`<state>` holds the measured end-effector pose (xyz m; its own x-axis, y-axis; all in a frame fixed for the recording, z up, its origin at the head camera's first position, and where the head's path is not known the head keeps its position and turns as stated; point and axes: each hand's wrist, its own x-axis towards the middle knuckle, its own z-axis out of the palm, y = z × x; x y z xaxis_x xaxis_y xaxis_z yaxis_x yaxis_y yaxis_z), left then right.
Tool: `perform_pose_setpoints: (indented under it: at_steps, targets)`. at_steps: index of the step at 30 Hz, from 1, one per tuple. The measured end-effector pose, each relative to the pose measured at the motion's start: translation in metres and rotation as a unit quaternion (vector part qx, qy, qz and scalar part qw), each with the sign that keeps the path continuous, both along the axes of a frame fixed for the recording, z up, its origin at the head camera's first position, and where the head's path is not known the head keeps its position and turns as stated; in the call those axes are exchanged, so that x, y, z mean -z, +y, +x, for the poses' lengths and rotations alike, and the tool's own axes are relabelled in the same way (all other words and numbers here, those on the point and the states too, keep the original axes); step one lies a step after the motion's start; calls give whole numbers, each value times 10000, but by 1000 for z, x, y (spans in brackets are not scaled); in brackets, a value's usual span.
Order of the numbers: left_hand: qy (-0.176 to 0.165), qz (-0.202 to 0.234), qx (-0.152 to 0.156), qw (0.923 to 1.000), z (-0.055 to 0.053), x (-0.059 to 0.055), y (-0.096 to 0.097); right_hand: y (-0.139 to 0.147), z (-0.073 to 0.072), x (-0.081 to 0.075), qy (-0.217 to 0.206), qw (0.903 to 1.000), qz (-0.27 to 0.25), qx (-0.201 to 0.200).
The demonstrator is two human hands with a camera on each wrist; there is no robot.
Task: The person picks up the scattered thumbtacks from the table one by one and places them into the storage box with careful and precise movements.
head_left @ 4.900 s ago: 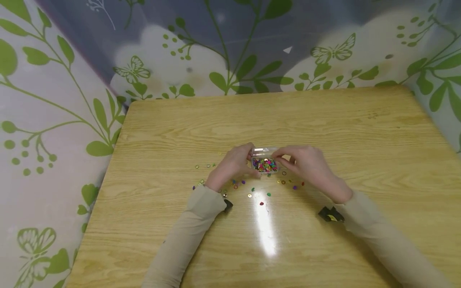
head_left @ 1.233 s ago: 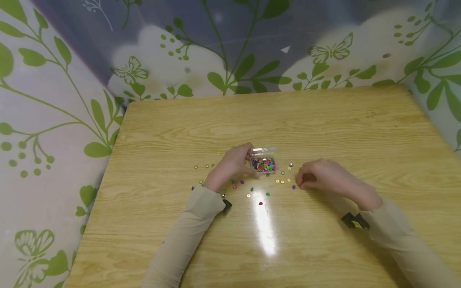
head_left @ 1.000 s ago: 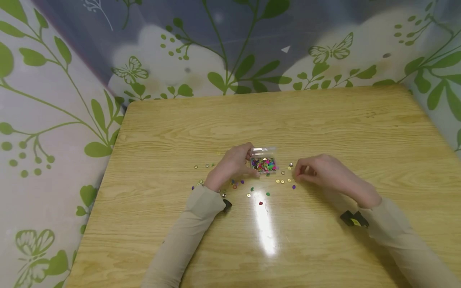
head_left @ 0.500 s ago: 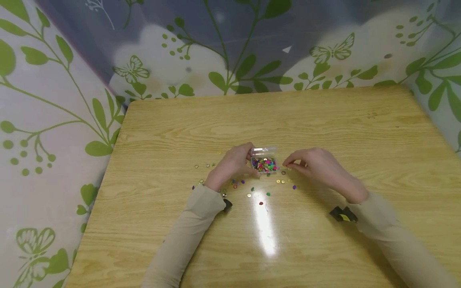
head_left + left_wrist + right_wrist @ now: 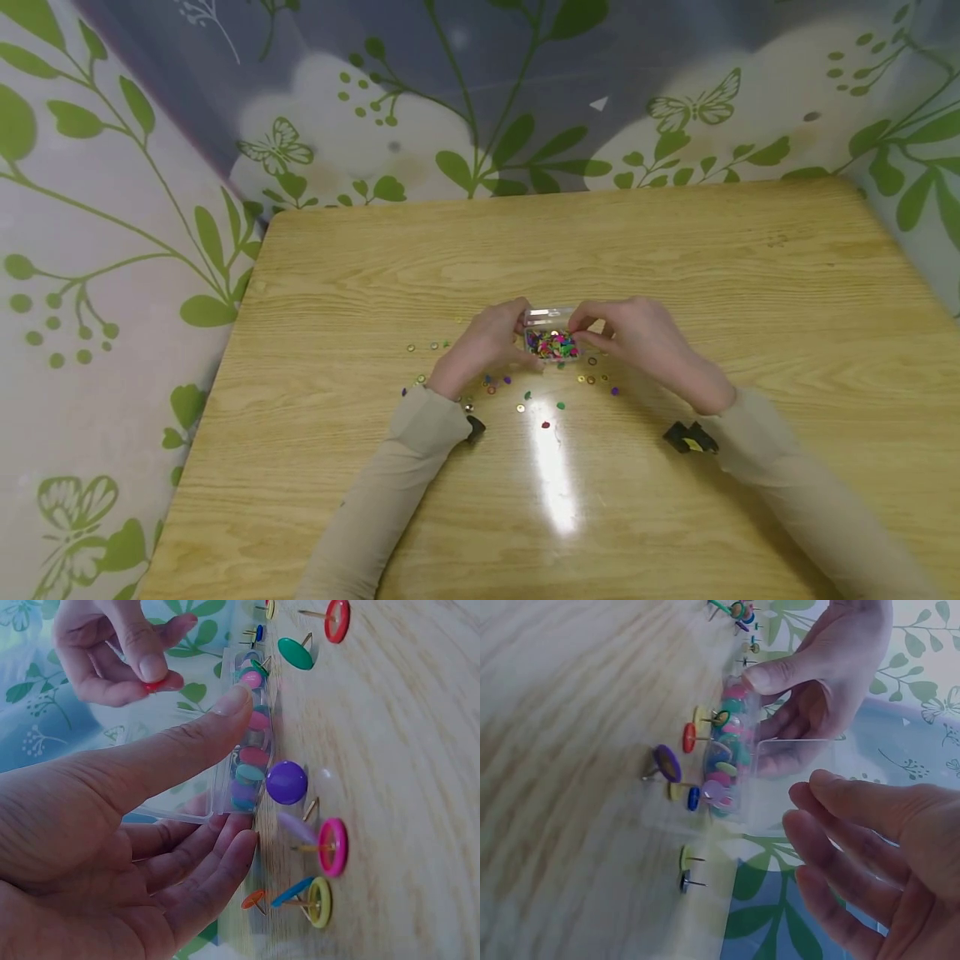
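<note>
Loose tacks and open box on a wooden worktop (image 5: 750,275). My right grip (image 5: 637,333) was narrow, thumb and finger pinching a red tack (image 5: 152,687) near the right end of the clear box (image 5: 223,784); my left grip (image 5: 487,337) held the box at its left end. I judged the tack light, stiff and not easily broken, its smooth cap apt to slip and its point sharp, so best taken by the cap's edge. The box, probably thin and light plastic, seemed easy to tip and better steadied by its walls. The red tack's pin was hidden, and the right wrist view did not show that tack at all; my left grip covered part of the worktop, and deeper tacks in the box blurred together.
</note>
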<state>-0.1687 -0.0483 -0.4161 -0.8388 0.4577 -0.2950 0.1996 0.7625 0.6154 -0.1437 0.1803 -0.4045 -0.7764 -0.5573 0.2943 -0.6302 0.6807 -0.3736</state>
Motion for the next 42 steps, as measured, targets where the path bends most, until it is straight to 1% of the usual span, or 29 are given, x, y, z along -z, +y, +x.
perform_pose_setpoints:
  at_steps: [8,14,17,21,25,31,35,42]
  targets:
    - [-16,-54,35,10000,0,-1,1,2,0,5,-269,9995,176,52]
    - [-9,-23,47,10000,-1,-1,1,12,5,1,-166,9995,231,121]
    - [-17,4,41,10000,-1,0,1,20,10,0,-236,9990,365,89]
    - [12,4,36,10000,-1,1,1,29,19,1,-672,9960,585,-67]
    - [31,-24,16,10000,-1,2,0,34,27,4,-1174,9896,800,-207]
    - [13,-3,-19,10000,0,2,0,36,33,8,-1676,9802,1033,-215]
    - [10,6,-8,10000,-1,3,0,37,34,10,-1769,9779,1095,-199]
    - [31,-1,16,10000,0,2,-1,40,31,14,-1649,9824,863,-172]
